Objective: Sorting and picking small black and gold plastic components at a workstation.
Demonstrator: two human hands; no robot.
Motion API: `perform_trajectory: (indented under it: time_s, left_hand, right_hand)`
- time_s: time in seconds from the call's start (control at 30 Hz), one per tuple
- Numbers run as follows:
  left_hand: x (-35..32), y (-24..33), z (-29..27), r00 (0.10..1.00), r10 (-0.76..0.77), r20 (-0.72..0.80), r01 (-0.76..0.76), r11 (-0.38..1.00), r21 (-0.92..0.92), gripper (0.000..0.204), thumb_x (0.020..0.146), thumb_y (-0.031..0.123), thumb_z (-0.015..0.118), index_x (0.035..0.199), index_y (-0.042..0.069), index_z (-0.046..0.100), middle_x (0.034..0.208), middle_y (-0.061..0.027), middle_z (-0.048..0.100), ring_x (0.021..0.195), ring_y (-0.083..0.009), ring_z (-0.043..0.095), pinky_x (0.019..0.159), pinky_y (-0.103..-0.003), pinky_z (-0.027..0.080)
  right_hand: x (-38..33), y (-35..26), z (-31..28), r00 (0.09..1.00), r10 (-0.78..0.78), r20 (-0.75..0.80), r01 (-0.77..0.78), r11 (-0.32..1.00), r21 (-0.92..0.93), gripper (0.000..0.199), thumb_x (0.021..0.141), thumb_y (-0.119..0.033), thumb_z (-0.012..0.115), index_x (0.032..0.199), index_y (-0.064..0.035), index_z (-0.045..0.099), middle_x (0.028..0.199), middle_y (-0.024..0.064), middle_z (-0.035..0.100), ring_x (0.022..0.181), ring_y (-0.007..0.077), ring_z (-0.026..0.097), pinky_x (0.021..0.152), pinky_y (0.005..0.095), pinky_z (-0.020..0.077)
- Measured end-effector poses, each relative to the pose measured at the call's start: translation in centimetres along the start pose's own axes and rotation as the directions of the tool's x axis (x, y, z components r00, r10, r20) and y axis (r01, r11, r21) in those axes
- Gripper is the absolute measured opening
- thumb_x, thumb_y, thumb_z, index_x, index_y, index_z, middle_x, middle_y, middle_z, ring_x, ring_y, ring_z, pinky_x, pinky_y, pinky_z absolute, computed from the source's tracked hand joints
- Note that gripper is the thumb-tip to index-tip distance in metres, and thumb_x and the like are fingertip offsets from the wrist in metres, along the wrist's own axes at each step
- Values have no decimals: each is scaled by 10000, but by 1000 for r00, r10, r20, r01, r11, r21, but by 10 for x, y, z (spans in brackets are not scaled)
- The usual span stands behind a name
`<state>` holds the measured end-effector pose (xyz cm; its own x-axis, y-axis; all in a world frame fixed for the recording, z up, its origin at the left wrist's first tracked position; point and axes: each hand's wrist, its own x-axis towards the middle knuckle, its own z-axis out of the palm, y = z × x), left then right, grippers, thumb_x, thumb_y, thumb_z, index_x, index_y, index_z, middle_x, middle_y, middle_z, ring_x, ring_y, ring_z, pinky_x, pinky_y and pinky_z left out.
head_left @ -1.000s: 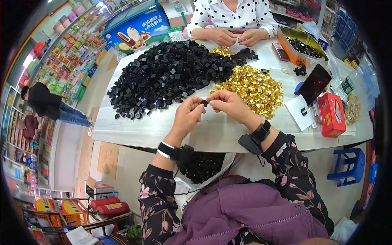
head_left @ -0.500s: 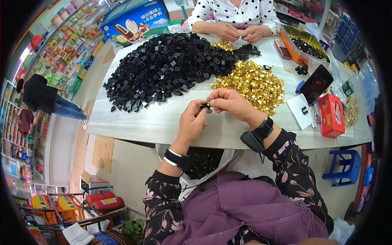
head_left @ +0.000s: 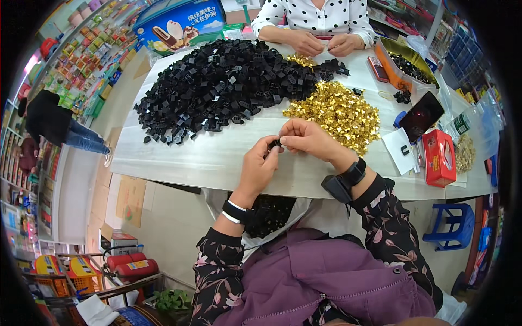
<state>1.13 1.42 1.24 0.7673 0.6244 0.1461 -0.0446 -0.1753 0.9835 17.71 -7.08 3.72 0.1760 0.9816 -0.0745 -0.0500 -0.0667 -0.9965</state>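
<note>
blue carton [head_left: 179, 24] table's far-left | red box [head_left: 439, 157] right | dark phone screen [head_left: 421, 116] right

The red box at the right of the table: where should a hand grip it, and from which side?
Grip the red box across its two long sides, coming from above. It lies flat on the table, long and narrow, with its top bare. Papers and a phone lie close on its left, so a sideways approach looks cramped. Both hands are busy with a small black piece.

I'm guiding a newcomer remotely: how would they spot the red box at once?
Start at the pale tabletop and pass the big heap of shiny gold pieces to the person's right. The flat red rectangular box lies near that edge, beside a dark phone; nothing else close by is red.
</note>
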Motion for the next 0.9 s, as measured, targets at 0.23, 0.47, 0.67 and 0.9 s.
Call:
perform_trajectory:
  time_s: [0.23,0.47,0.67,0.9]
  left_hand:
    - [-1,-5,4,988,143,-61,-127,968,214,216,878,38,537,1089,16,582,881,-76,648,646,-87,582,559,-249,470]
    - [-2,0,-1,992,121,26,-123,981,151,220,889,39,528,1103,15,571,902,-77,641,723,-93,604,555,-250,478]
    - [5,8,-2,995,-57,-85,35,971,-238,251,889,63,558,1135,15,540,833,-25,603,637,-62,541,521,-208,442]
    - [3,0,-2,988,-26,-151,3,988,-153,252,853,72,623,1078,13,527,800,0,549,583,-40,480,497,-185,403]
  right_hand:
    - [1,0,-9,990,135,30,-131,985,-113,231,850,-272,680,843,-52,607,744,-28,589,649,45,530,563,191,439]
    - [-1,-9,-8,979,194,67,-187,978,-92,252,851,-303,675,848,-57,623,734,-35,588,646,41,523,561,199,437]
    - [2,-13,-26,973,-42,-228,-10,975,-221,230,853,-292,659,882,-65,641,736,-38,593,644,48,534,559,206,437]
    - [-4,-5,-18,942,-266,-204,-7,592,-806,195,811,-255,661,845,-64,641,741,38,623,643,151,597,569,287,470]
